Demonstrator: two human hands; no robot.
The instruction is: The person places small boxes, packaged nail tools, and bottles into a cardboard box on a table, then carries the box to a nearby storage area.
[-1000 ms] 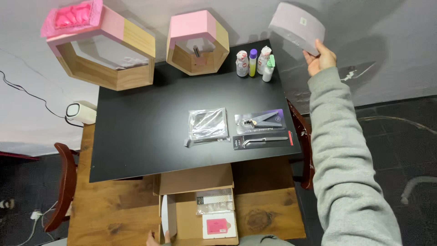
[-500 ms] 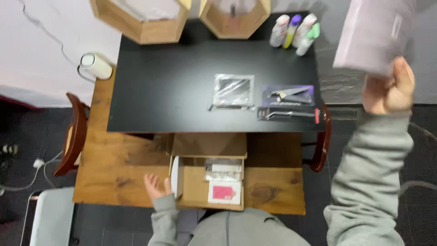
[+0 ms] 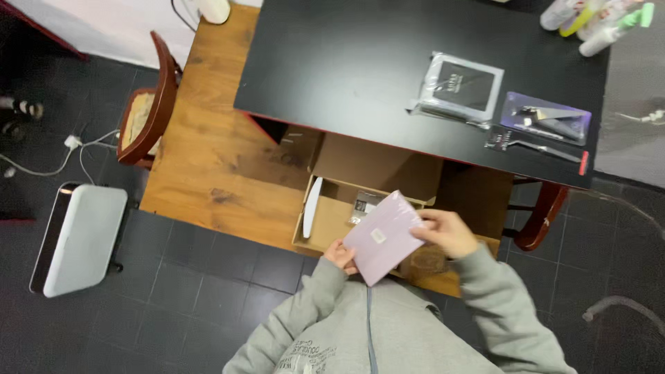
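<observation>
Both hands now grip the pale lilac box [image 3: 383, 237]: the right hand [image 3: 449, 232] has brought it down from overhead, joined by the left hand [image 3: 341, 255]. It hangs just above the open cardboard carton [image 3: 331, 220], close to the body.

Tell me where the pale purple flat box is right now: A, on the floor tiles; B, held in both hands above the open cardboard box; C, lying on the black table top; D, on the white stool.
B: the pale purple flat box is gripped by the left hand at its lower corner and the right hand at its right edge, above the open cardboard box.
</observation>
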